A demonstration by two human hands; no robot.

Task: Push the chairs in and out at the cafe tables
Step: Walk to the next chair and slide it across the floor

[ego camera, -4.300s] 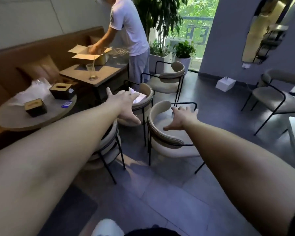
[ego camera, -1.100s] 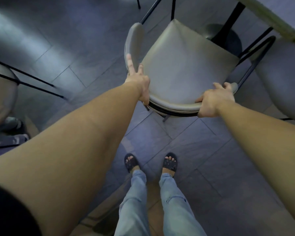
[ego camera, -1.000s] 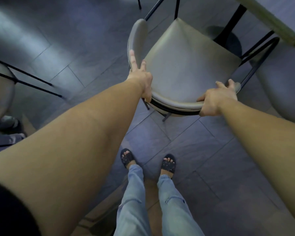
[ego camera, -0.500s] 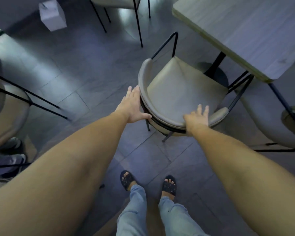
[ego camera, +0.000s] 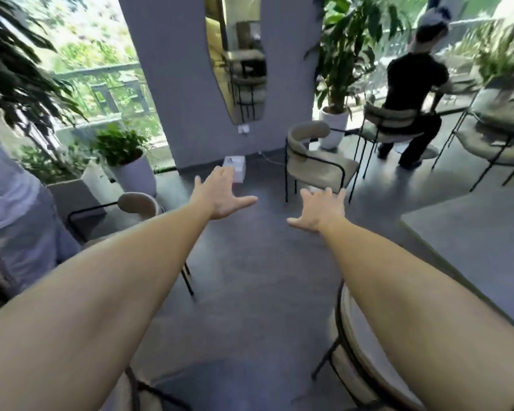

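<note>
The left hand (ego camera: 220, 197) and right hand (ego camera: 321, 210) reach forward, apart, fingers spread, holding nothing. Beyond the right hand, untouched, the beige chair (ego camera: 324, 167) stands upright on the floor (ego camera: 250, 262), its backrest to the left and its seat facing right.

left grip (ego camera: 220, 197) | off chair (ego camera: 358, 360) back, now spread midair | right grip (ego camera: 321, 210) | same (fingers straight)

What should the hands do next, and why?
Probably reach forward to the empty chair ahead and grip its backrest. The left hand and right hand are both open, hold nothing, and point toward it.
</note>
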